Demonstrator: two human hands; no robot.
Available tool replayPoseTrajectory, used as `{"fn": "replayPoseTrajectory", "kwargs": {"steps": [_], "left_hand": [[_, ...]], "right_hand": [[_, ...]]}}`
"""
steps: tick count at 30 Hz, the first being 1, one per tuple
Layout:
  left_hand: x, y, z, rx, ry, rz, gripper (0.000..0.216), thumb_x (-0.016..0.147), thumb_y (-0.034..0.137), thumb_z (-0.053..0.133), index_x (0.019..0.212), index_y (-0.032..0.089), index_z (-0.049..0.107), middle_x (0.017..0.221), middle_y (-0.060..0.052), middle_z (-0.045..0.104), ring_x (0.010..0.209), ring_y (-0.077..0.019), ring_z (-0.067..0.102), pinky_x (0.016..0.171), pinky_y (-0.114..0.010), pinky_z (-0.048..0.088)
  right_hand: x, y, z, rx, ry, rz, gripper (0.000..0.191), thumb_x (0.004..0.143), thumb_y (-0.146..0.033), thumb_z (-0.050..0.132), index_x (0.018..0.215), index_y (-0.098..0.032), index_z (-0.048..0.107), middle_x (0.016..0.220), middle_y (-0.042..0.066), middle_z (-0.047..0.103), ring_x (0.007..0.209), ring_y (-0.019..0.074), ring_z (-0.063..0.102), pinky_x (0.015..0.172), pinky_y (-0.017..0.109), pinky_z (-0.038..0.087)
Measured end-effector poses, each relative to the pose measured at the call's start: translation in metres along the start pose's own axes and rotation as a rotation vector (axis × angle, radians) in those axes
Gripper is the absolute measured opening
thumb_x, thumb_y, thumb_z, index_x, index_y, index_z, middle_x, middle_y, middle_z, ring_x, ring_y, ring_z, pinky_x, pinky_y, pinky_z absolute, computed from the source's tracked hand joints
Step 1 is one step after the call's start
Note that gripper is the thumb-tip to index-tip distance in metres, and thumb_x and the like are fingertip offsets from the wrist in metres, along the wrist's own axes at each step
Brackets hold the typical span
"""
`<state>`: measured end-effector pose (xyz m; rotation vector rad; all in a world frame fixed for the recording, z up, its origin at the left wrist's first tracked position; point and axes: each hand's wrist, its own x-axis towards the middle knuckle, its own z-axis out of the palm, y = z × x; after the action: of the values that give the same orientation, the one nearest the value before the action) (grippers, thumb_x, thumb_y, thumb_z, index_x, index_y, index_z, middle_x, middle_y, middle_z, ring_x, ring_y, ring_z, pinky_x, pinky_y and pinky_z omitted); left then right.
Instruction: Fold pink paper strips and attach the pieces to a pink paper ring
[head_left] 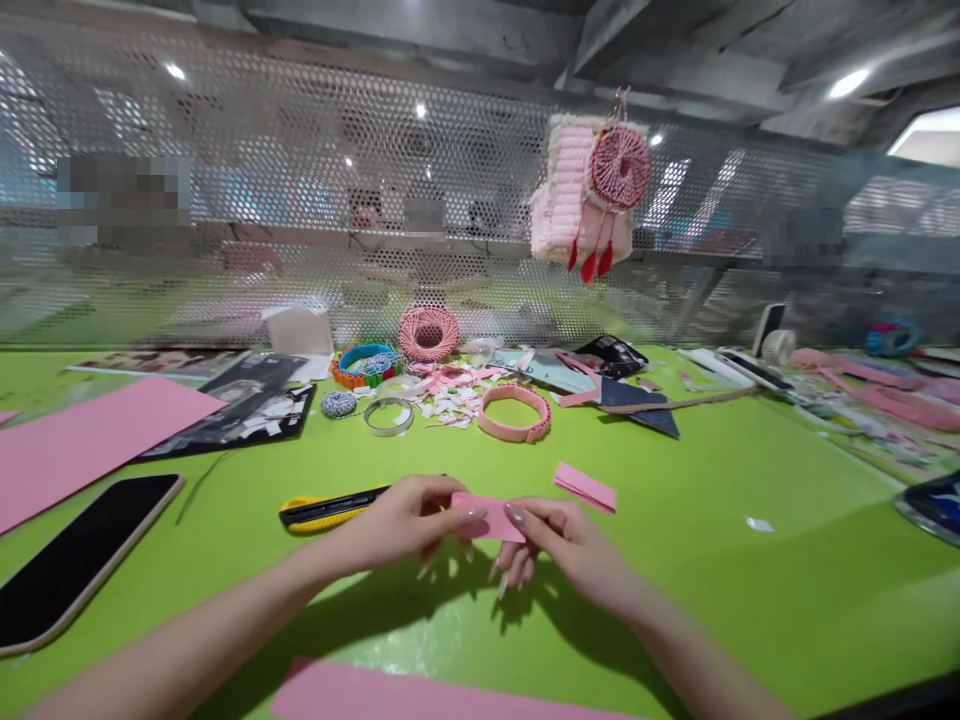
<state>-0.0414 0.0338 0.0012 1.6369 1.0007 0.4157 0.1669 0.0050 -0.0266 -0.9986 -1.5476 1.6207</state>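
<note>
My left hand (409, 520) and my right hand (559, 545) meet over the green table (712, 580), both pinching one small pink paper piece (487, 515) between thumb and fingers. A small stack of folded pink paper strips (585, 487) lies just beyond my right hand. A yellow and black utility knife (330, 508) rests on the table right behind my left hand.
A phone (75, 560) lies at the left, pink paper sheets (82, 440) at far left and at the near edge (420, 695). Woven paper rings (514, 412), paper scraps and a pink bowl (427, 333) sit further back. A pink woven ornament (592, 190) hangs on the mesh screen.
</note>
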Motion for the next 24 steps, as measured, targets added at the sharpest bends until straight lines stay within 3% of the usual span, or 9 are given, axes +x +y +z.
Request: {"fn": "replayPoseTrajectory", "kwargs": {"steps": [2,11,24], "left_hand": [[0.000,0.001,0.001,0.002,0.023,0.004,0.041,0.081,0.055,0.056,0.076,0.015,0.058,0.061,0.003,0.057,0.044,-0.0071,0.044,0.042,-0.019,0.036],[0.001,-0.006,0.005,0.043,0.135,0.026,0.041,0.083,0.054,0.055,0.073,0.015,0.057,0.061,0.000,0.059,0.044,-0.0072,0.045,0.041,-0.018,0.033],[-0.006,0.012,-0.002,-0.082,0.047,0.046,0.033,0.081,0.047,0.060,0.073,0.015,0.059,0.058,0.004,0.059,0.042,-0.0053,0.045,0.039,-0.015,0.034]], "right_hand": [[-0.001,-0.001,0.001,-0.019,0.011,-0.019,0.053,0.087,-0.059,0.050,0.093,-0.009,0.066,0.067,0.010,0.072,0.057,0.0162,0.068,0.055,0.027,0.053],[0.001,0.001,0.006,0.025,0.038,-0.003,0.047,0.088,-0.056,0.051,0.091,-0.011,0.064,0.068,0.009,0.072,0.058,0.0144,0.068,0.054,0.024,0.051],[-0.006,-0.006,0.000,0.074,-0.043,-0.039,0.040,0.087,-0.051,0.056,0.087,-0.012,0.062,0.072,0.009,0.073,0.057,0.0122,0.068,0.055,0.022,0.052]]}}
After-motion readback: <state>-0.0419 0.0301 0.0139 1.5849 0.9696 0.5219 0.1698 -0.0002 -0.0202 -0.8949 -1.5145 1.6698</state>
